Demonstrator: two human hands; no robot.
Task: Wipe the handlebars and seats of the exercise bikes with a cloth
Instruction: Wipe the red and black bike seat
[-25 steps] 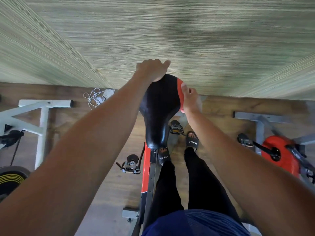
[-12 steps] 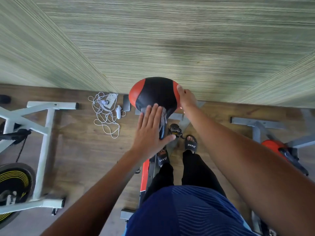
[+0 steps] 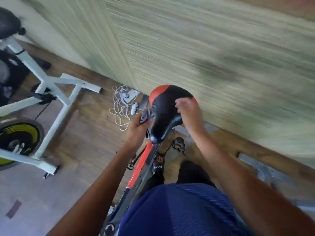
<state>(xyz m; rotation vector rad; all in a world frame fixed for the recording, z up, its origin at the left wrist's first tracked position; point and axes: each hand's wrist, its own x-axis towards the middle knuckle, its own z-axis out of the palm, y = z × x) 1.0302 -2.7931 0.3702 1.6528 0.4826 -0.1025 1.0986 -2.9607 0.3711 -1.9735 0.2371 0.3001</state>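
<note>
Seat (image 3: pixel 167 113) of a red-and-black exercise bike stands at the middle of the head view, close to a green textured wall (image 3: pixel 204 48). Its wide, red-trimmed end faces the wall and its narrow black nose points back at the person. The person's left hand (image 3: pixel 137 132) is at the seat's left flank, fingers curled round a bunched grey striped cloth (image 3: pixel 148 114), which touches the side of the seat just ahead of the nose. The right hand (image 3: pixel 190 110) lies over the seat's right side near the wide end. Motion blur smears its fingers, and whether they grip the seat or merely rest on it cannot be told.

Below the seat, the bike's red frame (image 3: pixel 142 160) runs down toward the person's blue shirt (image 3: pixel 179 210). A pedal (image 3: pixel 179 144) sits just to the right, and a black sandal (image 3: pixel 157 166) lettered JEANE is beside the frame. On the wooden floor (image 3: pixel 88 137) left of the seat lies a tangle of white cable (image 3: pixel 119 109), with a white power strip (image 3: pixel 130 95) at the foot of the wall. Farther left stands a second bike with a white frame (image 3: pixel 49 80) and a black flywheel (image 3: pixel 20 135) marked in yellow. A grey metal base (image 3: pixel 262 169) shows toward the right edge, blurred.
</note>
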